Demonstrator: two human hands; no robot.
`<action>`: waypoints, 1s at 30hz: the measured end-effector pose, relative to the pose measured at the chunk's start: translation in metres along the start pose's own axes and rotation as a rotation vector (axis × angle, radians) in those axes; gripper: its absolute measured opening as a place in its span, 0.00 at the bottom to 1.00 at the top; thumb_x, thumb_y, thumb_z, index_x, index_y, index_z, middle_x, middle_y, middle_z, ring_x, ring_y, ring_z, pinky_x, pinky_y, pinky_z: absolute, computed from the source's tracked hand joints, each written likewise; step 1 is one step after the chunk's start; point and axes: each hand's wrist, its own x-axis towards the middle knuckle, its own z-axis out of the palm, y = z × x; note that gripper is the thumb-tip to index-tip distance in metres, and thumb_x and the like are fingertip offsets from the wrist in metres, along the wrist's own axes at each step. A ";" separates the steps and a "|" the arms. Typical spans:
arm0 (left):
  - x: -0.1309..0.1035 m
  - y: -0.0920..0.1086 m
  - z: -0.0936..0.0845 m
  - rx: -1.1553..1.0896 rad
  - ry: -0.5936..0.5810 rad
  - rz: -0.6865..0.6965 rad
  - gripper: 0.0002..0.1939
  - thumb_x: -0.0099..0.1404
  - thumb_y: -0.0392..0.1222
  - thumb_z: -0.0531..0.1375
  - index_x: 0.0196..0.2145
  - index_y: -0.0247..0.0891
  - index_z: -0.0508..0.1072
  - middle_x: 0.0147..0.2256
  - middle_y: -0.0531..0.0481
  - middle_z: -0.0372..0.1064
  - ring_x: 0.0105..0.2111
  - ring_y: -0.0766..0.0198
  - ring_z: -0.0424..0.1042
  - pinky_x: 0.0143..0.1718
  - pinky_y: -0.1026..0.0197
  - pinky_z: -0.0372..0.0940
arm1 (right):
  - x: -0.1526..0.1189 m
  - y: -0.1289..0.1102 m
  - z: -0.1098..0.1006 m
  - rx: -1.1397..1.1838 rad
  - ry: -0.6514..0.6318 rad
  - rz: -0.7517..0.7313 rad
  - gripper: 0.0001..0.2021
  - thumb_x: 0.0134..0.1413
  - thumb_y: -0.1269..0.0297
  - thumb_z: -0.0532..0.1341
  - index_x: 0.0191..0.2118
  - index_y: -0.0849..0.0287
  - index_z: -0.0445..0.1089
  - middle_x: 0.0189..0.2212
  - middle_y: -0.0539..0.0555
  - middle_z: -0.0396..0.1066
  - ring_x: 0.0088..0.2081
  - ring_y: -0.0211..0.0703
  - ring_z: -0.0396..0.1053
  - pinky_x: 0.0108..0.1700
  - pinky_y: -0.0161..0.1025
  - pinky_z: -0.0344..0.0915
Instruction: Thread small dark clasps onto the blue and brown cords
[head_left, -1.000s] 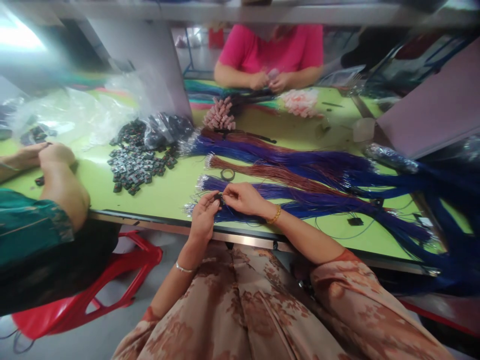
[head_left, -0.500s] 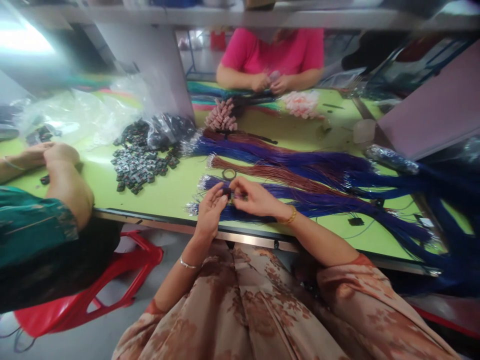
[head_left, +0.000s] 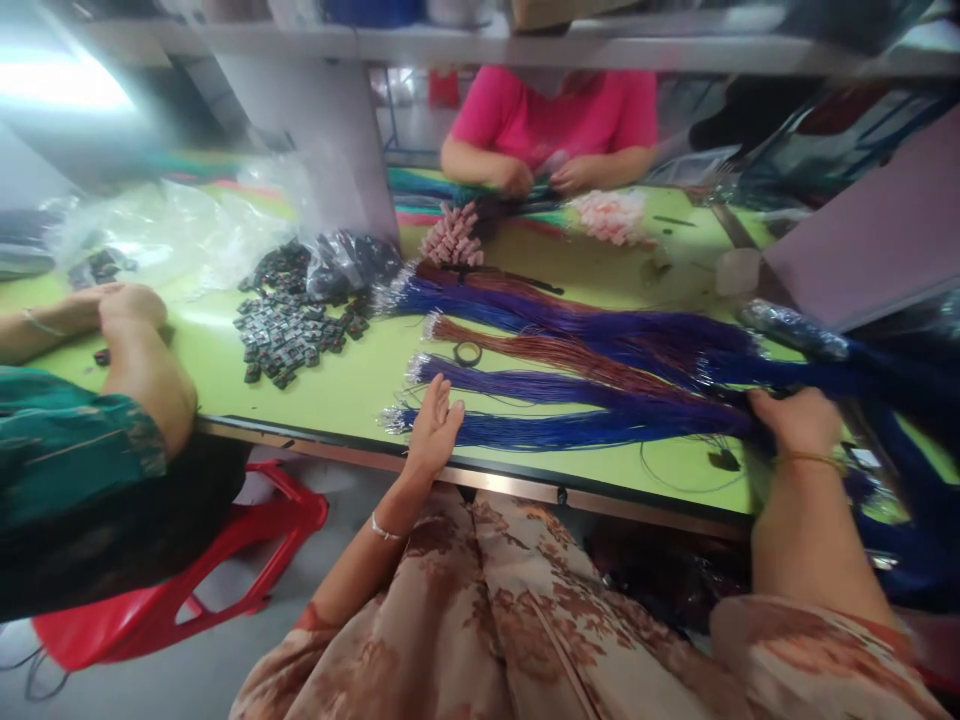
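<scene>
Bundles of long wires lie across the green table: a blue one (head_left: 540, 430) nearest the front edge, a purple one (head_left: 517, 378) behind it and a brown one (head_left: 510, 340) beyond. My left hand (head_left: 436, 428) rests by the left end of the blue bundle, palm up, fingers stretched out, with nothing visible in it. At the right, my right hand (head_left: 802, 420) is closed round the wire bundles where they run together. A black connector (head_left: 724, 460) lies on the table left of that hand. A roll of tape (head_left: 467, 353) sits at the brown bundle.
Small black connectors (head_left: 289, 340) are heaped left of the wires, near plastic bags (head_left: 187, 230). A person in teal (head_left: 75, 430) works at the left, another in pink (head_left: 555, 120) across the table. Pink connectors (head_left: 452, 238) lie farther back; a red stool (head_left: 247, 560) stands below.
My right hand has moved from beside my left hand to the far right and taken hold of the wires. The small dark piece between my hands is no longer visible; my left hand has opened.
</scene>
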 end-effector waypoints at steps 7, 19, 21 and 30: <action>0.046 0.049 -0.054 0.469 0.184 0.295 0.17 0.62 0.44 0.62 0.49 0.38 0.75 0.50 0.40 0.71 0.50 0.53 0.70 0.55 0.52 0.62 | -0.006 -0.019 -0.014 -0.033 0.249 0.152 0.43 0.40 0.27 0.58 0.49 0.61 0.74 0.45 0.87 0.67 0.53 0.72 0.66 0.38 0.62 0.51; 0.151 0.057 -0.112 1.415 0.277 0.294 0.13 0.65 0.42 0.54 0.41 0.31 0.73 0.48 0.31 0.64 0.45 0.46 0.66 0.47 0.49 0.59 | -0.194 -0.264 -0.025 0.557 -0.982 -1.148 0.11 0.60 0.64 0.56 0.37 0.59 0.76 0.36 0.57 0.76 0.37 0.43 0.71 0.41 0.38 0.61; 0.144 0.054 -0.112 1.448 0.251 0.330 0.11 0.65 0.40 0.53 0.40 0.34 0.72 0.46 0.34 0.65 0.45 0.47 0.67 0.47 0.50 0.60 | -0.211 -0.286 -0.012 0.415 -0.964 -1.205 0.11 0.60 0.64 0.56 0.39 0.60 0.76 0.38 0.58 0.75 0.38 0.44 0.70 0.39 0.37 0.59; 0.121 0.052 -0.118 1.323 0.161 0.448 0.08 0.60 0.32 0.55 0.39 0.36 0.67 0.42 0.38 0.64 0.43 0.51 0.67 0.46 0.51 0.61 | -0.225 -0.310 0.006 0.317 -1.014 -1.331 0.08 0.59 0.68 0.53 0.37 0.61 0.70 0.37 0.57 0.73 0.37 0.41 0.66 0.37 0.35 0.54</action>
